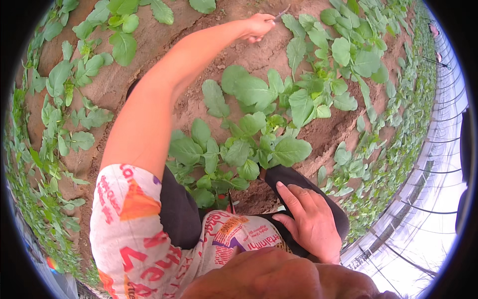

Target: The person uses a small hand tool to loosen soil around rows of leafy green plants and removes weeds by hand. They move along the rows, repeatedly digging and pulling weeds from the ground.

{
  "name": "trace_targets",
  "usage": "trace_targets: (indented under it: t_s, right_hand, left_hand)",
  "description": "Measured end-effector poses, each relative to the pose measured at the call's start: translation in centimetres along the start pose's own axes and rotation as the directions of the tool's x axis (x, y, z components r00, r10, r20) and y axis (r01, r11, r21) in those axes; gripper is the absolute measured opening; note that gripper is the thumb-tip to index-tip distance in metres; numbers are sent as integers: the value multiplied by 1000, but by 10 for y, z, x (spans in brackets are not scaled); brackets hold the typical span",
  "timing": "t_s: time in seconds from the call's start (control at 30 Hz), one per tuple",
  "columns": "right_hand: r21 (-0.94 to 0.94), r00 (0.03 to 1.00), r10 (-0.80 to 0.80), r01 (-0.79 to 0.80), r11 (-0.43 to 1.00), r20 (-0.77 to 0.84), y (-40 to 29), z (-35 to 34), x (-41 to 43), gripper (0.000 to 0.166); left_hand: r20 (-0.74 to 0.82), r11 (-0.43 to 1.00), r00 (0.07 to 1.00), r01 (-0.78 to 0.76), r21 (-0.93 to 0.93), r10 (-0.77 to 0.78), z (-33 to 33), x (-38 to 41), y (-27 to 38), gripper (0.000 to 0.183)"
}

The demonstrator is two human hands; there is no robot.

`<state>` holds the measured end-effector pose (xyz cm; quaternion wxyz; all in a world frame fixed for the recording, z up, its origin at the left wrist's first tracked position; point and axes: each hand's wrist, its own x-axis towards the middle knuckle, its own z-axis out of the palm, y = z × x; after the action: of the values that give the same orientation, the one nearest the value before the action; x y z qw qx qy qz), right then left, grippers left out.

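My left hand (257,28) reaches far out over the soil, its fingers closed around a thin tool with a narrow metal blade (282,13). The tool's handle is hidden in the fist, and its exact kind is unclear. Just right of that hand, the broad leaves of a leafy green plant (296,52) come close to the blade. On my right knee, in dark trousers (287,175), my right hand (312,218) rests palm down, holding nothing. Between my knees grow several lobed leafy plants (239,151) rooted in brown soil (257,196).
Another row of leafy plants (59,108) runs along the left, beyond bare soil (101,89). Dense greenery (401,123) fills the right side, up to a translucent plastic greenhouse wall (444,157) with dark curved hoops. A furrow (325,130) cuts through the soil right of the middle plants.
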<state>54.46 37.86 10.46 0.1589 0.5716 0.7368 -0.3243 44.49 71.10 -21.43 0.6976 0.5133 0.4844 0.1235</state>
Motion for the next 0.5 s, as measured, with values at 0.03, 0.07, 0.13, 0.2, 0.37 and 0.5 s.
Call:
trace_targets:
  t_s: [0.03,0.07,0.13,0.2,0.37,0.5]
  right_hand:
    - [4,1000,-16,16,1000,0,1,0,-2,63]
    - [17,1000,-17,17,1000,4,4,1,-4,63]
    - [13,1000,1,-1,1000,7,8,3,-5,63]
    - [-5,1000,15,-15,1000,13,9,6,-8,63]
    - [-10,1000,24,-24,1000,13,9,12,-11,63]
    - [-4,997,78,-77,997,13,10,20,-12,63]
  left_hand:
    - [36,996,998,-45,79,42,-2,-6,-18,49]
    - [74,984,994,-92,155,81,-10,-16,-40,49]
    - [122,988,992,-22,153,4,-25,-54,-53,48]
    - [72,971,997,-33,236,16,-31,-86,-65,48]
    - [19,883,978,-196,426,207,-74,-136,-137,47]
    - [6,884,976,-200,423,218,-89,-193,-177,46]
